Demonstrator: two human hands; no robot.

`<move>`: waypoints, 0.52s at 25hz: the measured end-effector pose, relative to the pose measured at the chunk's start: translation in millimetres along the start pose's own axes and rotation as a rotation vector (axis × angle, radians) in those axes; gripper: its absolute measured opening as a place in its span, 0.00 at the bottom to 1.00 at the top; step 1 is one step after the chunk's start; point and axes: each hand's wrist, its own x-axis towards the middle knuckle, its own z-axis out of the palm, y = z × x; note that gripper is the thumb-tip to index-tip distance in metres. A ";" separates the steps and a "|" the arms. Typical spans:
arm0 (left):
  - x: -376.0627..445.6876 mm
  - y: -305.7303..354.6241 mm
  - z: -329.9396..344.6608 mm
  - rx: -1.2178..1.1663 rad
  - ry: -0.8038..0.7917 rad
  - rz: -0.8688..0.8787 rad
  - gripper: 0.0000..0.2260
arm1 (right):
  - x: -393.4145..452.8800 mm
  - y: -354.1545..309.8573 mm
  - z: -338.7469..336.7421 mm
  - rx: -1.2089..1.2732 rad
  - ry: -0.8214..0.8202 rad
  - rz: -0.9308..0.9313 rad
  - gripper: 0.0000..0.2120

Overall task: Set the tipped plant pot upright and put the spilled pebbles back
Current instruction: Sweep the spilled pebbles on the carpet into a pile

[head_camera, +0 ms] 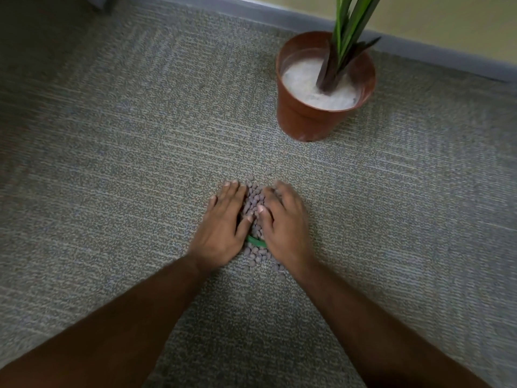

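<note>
**Pot upright, pebbles still on the carpet**

The plant pot [321, 107] is standing upright near the skirting board, its rim level and its green leaves [349, 26] rising out of the top of the view. So the first half of the task is looking finished. Inside the pot a pale white filling [307, 85] is showing bare around the stem, with no pebbles lying on it that can be made out, so the refilling seems hardly begun, if at all.

The pebbles [253, 203] are lying in one heap on the carpet [112, 163], well apart from the pot, on its nearer side and a little to its left. Both hands are pressing in on that heap. The left hand [223, 222] is lying flat against the heap's far side from the pot, fingers spread fairly wide and palm down. The right hand [282, 222] is resting on the side nearer the pot, fingers curled loosely over the stones. Neither hand is lifting anything; they appear to be raking the stones together for a scoop.

A few stray pebbles are sitting just beyond the fingertips, toward the pot, and more are trailing back between the wrists. A short green strip [256, 241], perhaps a broken leaf, is lying across the heap between the two hands.

The hands are covering much of the heap, so its full spread is unclear. The frame is soft with blur, and the leaf tops are cut off.
</note>
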 end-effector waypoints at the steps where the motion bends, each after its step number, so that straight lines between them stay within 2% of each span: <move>1: 1.1 -0.4 -1.2 -0.002 0.007 0.003 0.30 | -5.8 -0.4 -0.9 0.004 0.019 0.070 0.24; 3: 3.4 -1.8 -0.7 0.030 -0.001 0.003 0.31 | -17.9 -2.2 1.9 -0.015 -0.021 0.155 0.30; 5: 6.0 -2.9 3.3 0.081 -0.027 0.038 0.31 | -23.7 -3.0 8.6 -0.047 -0.056 0.138 0.31; 13: 14.0 -7.8 17.2 0.082 0.062 0.229 0.25 | -11.5 -4.9 11.5 0.001 -0.008 -0.016 0.22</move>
